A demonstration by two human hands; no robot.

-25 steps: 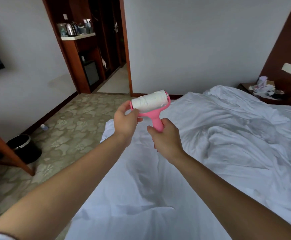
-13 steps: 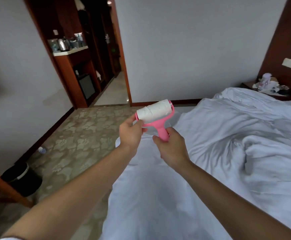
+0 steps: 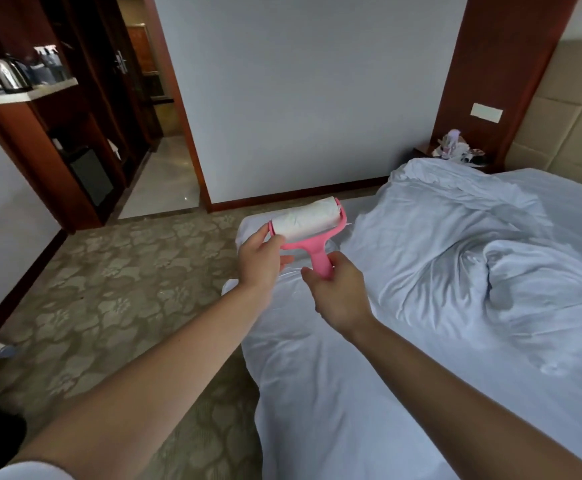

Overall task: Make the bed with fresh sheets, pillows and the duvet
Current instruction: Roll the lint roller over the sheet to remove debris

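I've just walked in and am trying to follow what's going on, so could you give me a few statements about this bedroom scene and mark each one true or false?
1. The right hand grips the pink handle of the lint roller. True.
2. The left hand hangs idle at the person's side. False: its fingers are at the left end of the roller's white roll.
3. The roller is pressed flat onto the sheet. False: it is held up in the air, above the near corner of the bed.
4. A rumpled white duvet lies heaped on the bed. True.
5. A kettle stands on the nightstand. False: it stands on a shelf at the far left.
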